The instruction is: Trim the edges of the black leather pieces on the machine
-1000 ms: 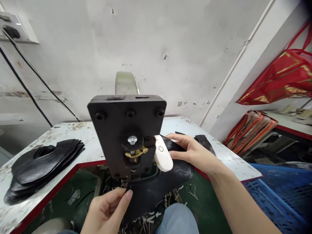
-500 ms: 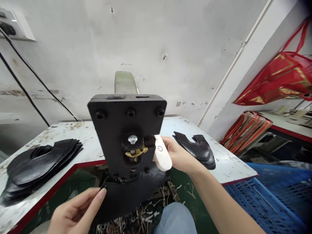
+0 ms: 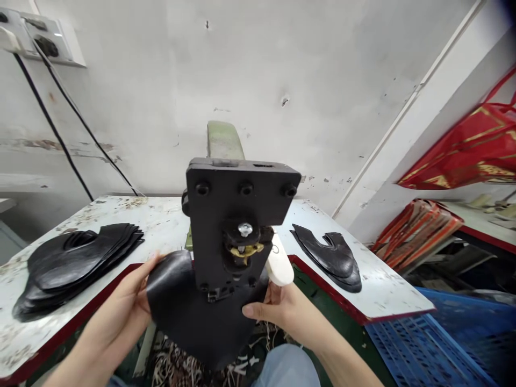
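A curved black leather piece lies under the black head of a machine, spread between both hands. My left hand grips its left edge, the fingers partly hidden behind the leather. On the other side my right hand pinches the right edge, thumb on top, just below the white part with a power mark. The machine head hides the far part of the leather.
A stack of black leather pieces lies on the white tabletop at left; a smaller stack lies at right. A blue crate stands at lower right. Scraps lie below the machine.
My left hand has moved up to the leather's left edge, and my right hand has come down and forward from behind the white part. The leather has turned and shows more of its surface.
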Demonstrator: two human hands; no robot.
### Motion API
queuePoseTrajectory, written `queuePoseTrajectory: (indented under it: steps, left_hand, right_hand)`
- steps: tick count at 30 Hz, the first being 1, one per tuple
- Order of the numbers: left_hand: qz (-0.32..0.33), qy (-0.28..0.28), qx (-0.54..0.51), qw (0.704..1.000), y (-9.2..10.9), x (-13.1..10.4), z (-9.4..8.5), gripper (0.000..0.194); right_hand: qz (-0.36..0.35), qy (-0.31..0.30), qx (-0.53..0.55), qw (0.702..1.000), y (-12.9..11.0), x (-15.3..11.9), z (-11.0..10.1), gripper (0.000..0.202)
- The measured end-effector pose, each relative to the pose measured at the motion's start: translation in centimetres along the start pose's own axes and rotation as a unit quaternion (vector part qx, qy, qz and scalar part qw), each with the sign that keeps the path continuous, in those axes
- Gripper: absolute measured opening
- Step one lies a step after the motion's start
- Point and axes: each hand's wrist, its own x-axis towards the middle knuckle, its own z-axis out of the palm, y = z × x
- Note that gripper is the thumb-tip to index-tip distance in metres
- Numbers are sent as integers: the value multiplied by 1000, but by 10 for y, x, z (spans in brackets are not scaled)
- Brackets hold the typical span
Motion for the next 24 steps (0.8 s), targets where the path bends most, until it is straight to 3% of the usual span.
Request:
queuePoseTrajectory:
  steps: [3, 6, 8, 10, 13, 16, 20, 24]
  left_hand:
    - [9, -4, -49, 999, -37, -8, 4, 58]
    - [8, 38, 21, 999, -70, -20, 12, 52]
    - [18, 56, 81, 995, -79, -27, 21, 59]
    - [53, 46, 144, 987, -80, -31, 28, 67]
    - [102, 10, 202, 974, -78, -30, 33, 58]
    - [109, 12, 194, 975, -83, -27, 33, 58]
    - [104, 39, 177, 978, -90, -27, 33, 59]
    - [78, 46, 175, 980, -81, -30, 27, 55]
  right_hand:
    - [-9, -2, 31, 999, 5, -3, 9, 46]
    - [-28, -11, 66, 997, 4, -3, 10, 48]
    - [-36, -27, 87, 995, -1, -1, 7, 51]
    - [-44, -43, 108, 992, -9, 4, 2, 49]
    - [-112, -22, 172, 978, -25, 17, -2, 36]
    - [-168, 16, 216, 962, -39, 33, -3, 37]
    - [-182, 31, 226, 956, -47, 43, -4, 43]
    - [-188, 36, 232, 954, -43, 40, -5, 37]
